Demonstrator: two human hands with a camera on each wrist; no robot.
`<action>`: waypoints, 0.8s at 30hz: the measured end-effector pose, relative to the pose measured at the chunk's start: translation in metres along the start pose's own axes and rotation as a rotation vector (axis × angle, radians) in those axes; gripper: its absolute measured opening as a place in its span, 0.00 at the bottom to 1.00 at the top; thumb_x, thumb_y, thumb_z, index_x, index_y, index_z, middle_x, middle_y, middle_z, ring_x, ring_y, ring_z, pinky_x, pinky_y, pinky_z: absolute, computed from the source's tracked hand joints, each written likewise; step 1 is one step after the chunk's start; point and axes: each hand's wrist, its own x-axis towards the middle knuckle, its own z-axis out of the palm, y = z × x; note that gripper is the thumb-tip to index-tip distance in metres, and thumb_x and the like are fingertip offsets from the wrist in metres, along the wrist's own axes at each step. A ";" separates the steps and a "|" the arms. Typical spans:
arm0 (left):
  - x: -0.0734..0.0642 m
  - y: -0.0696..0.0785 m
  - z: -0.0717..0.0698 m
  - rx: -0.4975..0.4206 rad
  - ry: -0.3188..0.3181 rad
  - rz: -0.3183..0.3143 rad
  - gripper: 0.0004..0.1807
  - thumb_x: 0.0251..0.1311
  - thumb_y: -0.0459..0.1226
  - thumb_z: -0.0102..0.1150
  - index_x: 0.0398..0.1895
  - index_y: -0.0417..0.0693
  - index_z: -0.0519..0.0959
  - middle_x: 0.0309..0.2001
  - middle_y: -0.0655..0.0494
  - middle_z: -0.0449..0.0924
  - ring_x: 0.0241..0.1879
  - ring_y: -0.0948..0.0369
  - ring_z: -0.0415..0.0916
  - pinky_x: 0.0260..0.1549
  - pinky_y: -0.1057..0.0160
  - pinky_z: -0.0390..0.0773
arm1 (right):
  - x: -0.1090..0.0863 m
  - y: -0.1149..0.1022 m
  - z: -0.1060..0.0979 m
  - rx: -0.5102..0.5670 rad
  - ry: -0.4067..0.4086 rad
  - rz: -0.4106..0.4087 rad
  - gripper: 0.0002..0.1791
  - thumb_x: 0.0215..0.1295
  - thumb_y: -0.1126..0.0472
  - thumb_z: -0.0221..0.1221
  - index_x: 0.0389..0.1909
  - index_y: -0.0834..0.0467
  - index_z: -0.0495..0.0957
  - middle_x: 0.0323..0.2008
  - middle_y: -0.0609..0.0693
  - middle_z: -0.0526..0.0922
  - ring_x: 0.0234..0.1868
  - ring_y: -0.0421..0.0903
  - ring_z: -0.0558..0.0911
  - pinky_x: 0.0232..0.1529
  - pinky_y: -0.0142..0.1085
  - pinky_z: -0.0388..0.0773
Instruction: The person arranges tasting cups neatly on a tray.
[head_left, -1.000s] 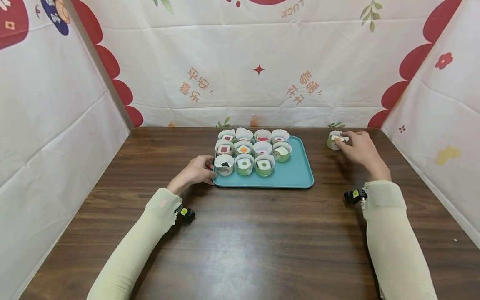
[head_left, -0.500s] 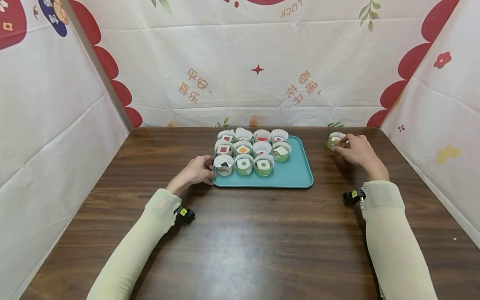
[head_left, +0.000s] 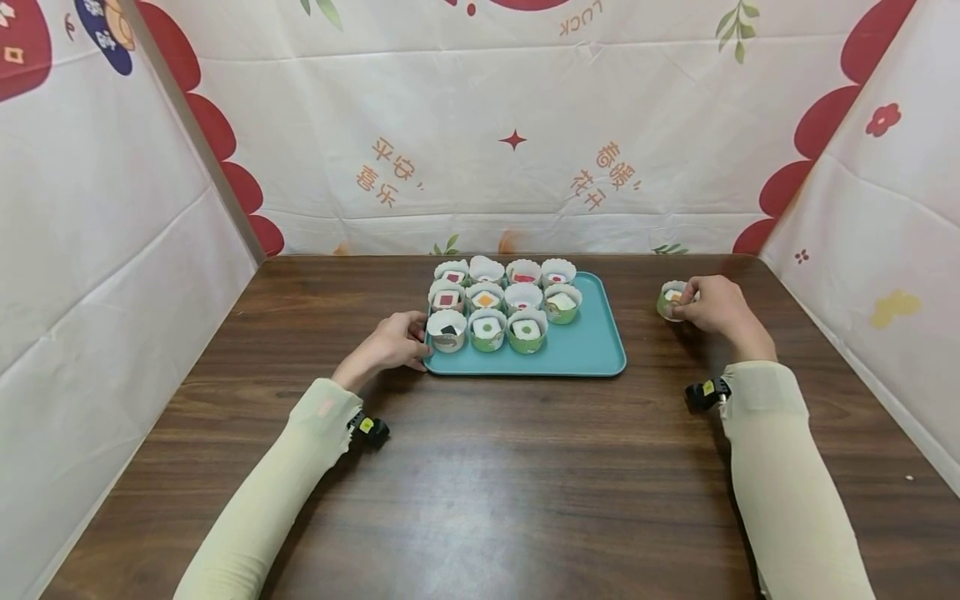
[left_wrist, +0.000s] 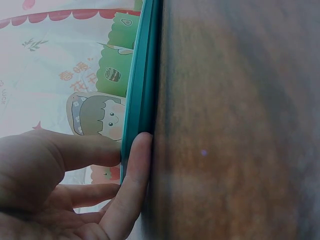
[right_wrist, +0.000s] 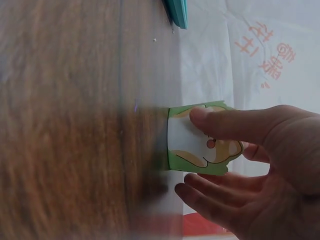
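Note:
On the right of the table, my right hand (head_left: 718, 310) pinches a green paper baking cup (head_left: 666, 302), which has something white and orange inside. In the right wrist view the thumb presses on the cup's printed animal face (right_wrist: 197, 132), with other fingers behind and beside it. My left hand (head_left: 392, 340) holds the near left corner of the teal tray (head_left: 577, 354). Thumb and fingers lie against the tray rim (left_wrist: 137, 100) in the left wrist view. Several paper cups (head_left: 487, 329) stand in three rows on the tray, many holding white square pieces with coloured centres.
The tray's right part (head_left: 596, 321) is bare teal. Dark wood-grain tabletop (head_left: 480, 483) stretches in front and to both sides. A printed white cloth (head_left: 480, 167) hangs along the back, with similar cloth at left and right.
My right hand has settled its thumb on the cup's near side, and the cup has come slightly toward me. The left hand stays at the tray corner.

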 end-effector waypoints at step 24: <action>0.000 0.000 0.000 -0.008 0.005 -0.001 0.38 0.64 0.24 0.60 0.78 0.35 0.59 0.54 0.36 0.73 0.37 0.55 0.81 0.35 0.60 0.92 | -0.005 -0.011 -0.009 0.109 -0.013 0.090 0.38 0.66 0.53 0.67 0.64 0.72 0.60 0.55 0.77 0.71 0.54 0.71 0.70 0.53 0.67 0.73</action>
